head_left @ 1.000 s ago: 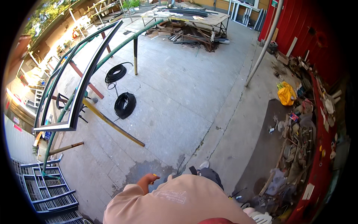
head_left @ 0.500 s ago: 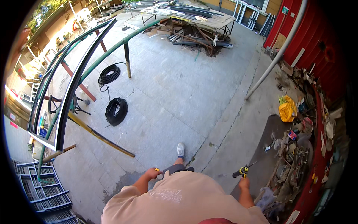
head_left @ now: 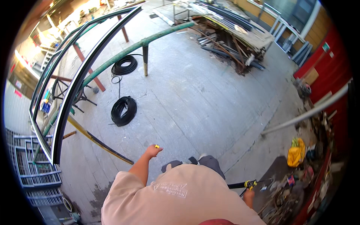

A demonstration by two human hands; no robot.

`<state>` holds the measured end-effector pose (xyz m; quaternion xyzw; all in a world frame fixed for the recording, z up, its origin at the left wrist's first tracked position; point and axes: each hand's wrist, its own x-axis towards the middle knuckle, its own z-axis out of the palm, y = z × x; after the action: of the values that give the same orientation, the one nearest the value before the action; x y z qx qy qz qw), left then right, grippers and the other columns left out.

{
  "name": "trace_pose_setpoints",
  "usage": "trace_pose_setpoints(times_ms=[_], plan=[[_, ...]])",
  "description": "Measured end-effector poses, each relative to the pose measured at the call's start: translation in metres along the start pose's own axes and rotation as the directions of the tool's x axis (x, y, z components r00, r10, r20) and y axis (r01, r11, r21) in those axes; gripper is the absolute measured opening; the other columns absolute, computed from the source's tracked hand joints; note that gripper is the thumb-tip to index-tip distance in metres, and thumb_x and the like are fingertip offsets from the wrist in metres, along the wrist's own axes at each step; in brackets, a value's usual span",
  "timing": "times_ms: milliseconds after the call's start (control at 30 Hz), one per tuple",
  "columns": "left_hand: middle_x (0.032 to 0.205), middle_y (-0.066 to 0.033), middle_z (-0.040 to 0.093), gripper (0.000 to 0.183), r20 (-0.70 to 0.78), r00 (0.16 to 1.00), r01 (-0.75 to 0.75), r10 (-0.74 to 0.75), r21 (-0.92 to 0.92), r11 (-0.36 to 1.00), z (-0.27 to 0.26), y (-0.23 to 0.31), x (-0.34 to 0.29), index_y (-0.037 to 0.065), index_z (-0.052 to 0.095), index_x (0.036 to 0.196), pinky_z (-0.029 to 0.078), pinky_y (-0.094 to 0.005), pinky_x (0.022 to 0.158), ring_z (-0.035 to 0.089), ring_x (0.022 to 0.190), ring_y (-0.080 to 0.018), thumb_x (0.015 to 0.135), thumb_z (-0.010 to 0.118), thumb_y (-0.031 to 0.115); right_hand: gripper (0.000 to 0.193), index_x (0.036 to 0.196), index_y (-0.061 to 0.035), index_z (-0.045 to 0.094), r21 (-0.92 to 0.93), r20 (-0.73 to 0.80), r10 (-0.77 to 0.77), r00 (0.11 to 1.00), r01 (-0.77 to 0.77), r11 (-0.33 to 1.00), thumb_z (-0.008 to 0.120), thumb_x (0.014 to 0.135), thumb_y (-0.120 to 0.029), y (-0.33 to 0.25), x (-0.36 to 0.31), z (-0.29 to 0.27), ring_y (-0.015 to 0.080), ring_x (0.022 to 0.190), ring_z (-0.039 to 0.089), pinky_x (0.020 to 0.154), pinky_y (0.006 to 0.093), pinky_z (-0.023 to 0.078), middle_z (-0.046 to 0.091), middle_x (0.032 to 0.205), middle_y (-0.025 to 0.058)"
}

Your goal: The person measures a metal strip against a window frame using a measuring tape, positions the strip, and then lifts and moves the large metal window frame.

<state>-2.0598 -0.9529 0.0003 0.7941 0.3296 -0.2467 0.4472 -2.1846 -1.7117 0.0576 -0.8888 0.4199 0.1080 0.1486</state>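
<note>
Left hand [head_left: 152, 151] closed on small yellow item [head_left: 157, 146], right hand [head_left: 248, 195] gripping drill [head_left: 250, 184], hands apart, frame [head_left: 58, 142] left, black coil [head_left: 130, 117] on floor [head_left: 195, 97]

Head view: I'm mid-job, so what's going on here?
The right hand holds a yellow and black drill-like tool, low on the right. The left hand, out in front, holds a small yellow thing, too small to identify. Neither touches the dark frame over the green rail or the two black coils.
</note>
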Motion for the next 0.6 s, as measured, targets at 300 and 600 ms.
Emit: trace_pose_setpoints(times_ms=[300,600], plan=[[0.080,-0.0138,0.070,0.053,0.068,0.939,0.344,-0.338,-0.243,0.907,0.031,0.017,0.052,-0.002,0.072,0.097,0.055,-0.0452,0.057,0.066,0.065,-0.0240,0.092,0.081,0.050,0.047,0.106,0.0048,0.075,-0.281,0.306,-0.355,0.883,0.440,0.853,0.073,0.099,-0.041,-0.316,0.201,0.020,0.0484,0.107,0.072,0.092,0.0559,0.057,0.075,0.111,0.0298],[0.080,-0.0110,0.064,0.041,0.152,0.881,0.468,-0.448,-0.423,0.776,0.063,0.161,0.050,0.001,0.066,0.100,0.049,-0.0383,0.051,0.059,0.061,-0.0220,0.092,0.084,0.037,0.039,0.103,-0.0038,0.075,-0.234,0.542,-0.744,0.390,0.921,0.312,0.073,0.099,-0.042,-0.753,0.254,0.015,0.0479,0.096,0.072,0.083,0.0582,0.057,0.076,0.100,0.0247]])
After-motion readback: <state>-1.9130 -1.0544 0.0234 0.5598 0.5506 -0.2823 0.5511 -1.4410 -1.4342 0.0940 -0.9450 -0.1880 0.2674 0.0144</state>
